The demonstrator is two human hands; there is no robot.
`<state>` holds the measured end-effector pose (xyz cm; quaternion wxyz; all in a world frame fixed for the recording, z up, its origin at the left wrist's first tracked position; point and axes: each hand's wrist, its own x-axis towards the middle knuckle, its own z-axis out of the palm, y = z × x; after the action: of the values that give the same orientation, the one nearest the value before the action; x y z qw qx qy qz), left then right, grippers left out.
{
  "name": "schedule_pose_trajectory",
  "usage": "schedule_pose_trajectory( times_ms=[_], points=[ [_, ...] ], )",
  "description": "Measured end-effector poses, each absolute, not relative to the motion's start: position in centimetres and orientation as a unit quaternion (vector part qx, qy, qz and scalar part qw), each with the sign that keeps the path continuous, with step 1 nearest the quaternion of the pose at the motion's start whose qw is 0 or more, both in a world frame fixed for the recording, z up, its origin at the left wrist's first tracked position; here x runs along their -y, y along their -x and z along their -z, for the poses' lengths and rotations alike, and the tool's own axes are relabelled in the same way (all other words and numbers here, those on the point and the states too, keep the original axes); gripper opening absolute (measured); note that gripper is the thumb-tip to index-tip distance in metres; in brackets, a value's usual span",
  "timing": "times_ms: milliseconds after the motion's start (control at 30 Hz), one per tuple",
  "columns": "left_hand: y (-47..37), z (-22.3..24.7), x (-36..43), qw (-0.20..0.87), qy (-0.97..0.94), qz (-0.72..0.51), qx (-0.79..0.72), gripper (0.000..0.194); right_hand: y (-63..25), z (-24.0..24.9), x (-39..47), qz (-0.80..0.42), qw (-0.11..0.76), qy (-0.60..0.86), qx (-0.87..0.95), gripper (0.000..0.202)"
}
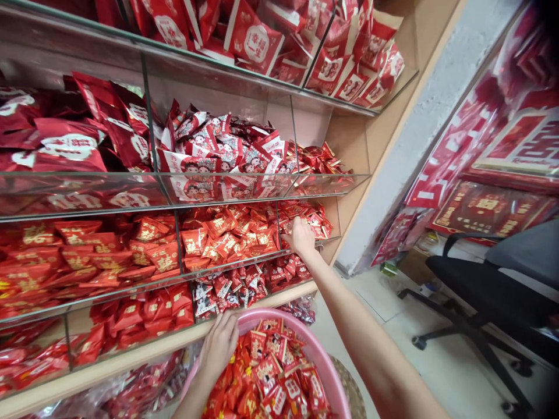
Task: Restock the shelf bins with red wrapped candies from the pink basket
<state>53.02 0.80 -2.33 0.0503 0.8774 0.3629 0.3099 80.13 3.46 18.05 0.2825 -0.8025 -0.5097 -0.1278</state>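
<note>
My right hand [302, 237] reaches over the front glass of a small compartment at the right end of the shelf. Its fingers look curled and partly hidden, with the thumb towards the left; what they hold, if anything, does not show. Small shiny red packets [321, 224] lie around and behind it. Down in front, my left hand [218, 343] grips the left rim of a pink basin [325, 366], close to the lowest shelf edge. Inside the basin lie many small red and orange wrapped packets [268, 372], loosely heaped.
Glass-fronted shelves [87, 212] hold red packets in divided compartments, with larger red bags [255, 43] above. A black office chair [480, 285] stands on the tiled floor at right. Red goods [489, 206] lean by the grey wall, and plastic-wrapped packets [144, 384] lie beneath the shelf.
</note>
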Motion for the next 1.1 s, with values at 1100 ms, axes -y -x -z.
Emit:
schedule_pose_trajectory(
  times_ms=[1100],
  points=[
    [-53.2, 2.2, -0.6, 0.057, -0.881, -0.313, -0.351, 0.028, -79.8, -18.5, -2.0, 0.154, 0.272, 0.812, 0.492, 0.026]
  ],
)
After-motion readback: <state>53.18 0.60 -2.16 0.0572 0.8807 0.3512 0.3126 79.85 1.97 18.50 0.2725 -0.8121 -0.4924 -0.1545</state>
